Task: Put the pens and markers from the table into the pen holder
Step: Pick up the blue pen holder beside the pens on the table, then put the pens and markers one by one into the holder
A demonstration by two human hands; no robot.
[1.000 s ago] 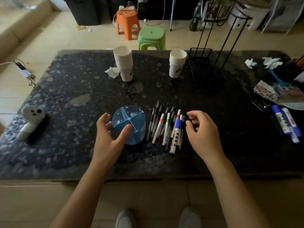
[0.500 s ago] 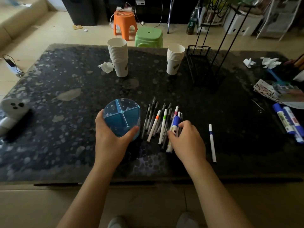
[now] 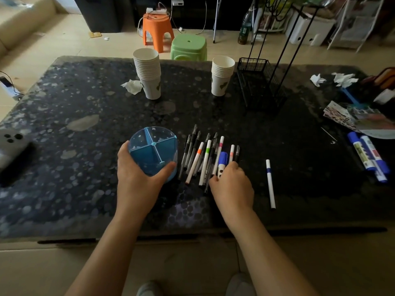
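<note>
A round blue pen holder [image 3: 152, 150] with three compartments stands on the dark table [image 3: 85, 107], and my left hand [image 3: 136, 182] wraps its near side. Right beside it lies a row of several pens and markers [image 3: 203, 159]. My right hand [image 3: 232, 184] rests on the right end of that row, fingertips closing on a thick blue-capped marker [image 3: 222, 162]. A single white pen with a blue band [image 3: 270, 182] lies alone to the right of my right hand. Two blue markers [image 3: 368, 157] lie at the far right.
Two stacks of paper cups [image 3: 148, 71] [image 3: 221, 74] stand at the back, next to a black wire rack [image 3: 258, 82]. Crumpled tissues [image 3: 333, 79] and papers [image 3: 361, 118] clutter the right side. A grey device [image 3: 10, 146] sits at the left edge.
My left hand has closed around the pen holder. My right hand moved left onto the pen row, uncovering the lone white pen, and now pinches at the blue marker.
</note>
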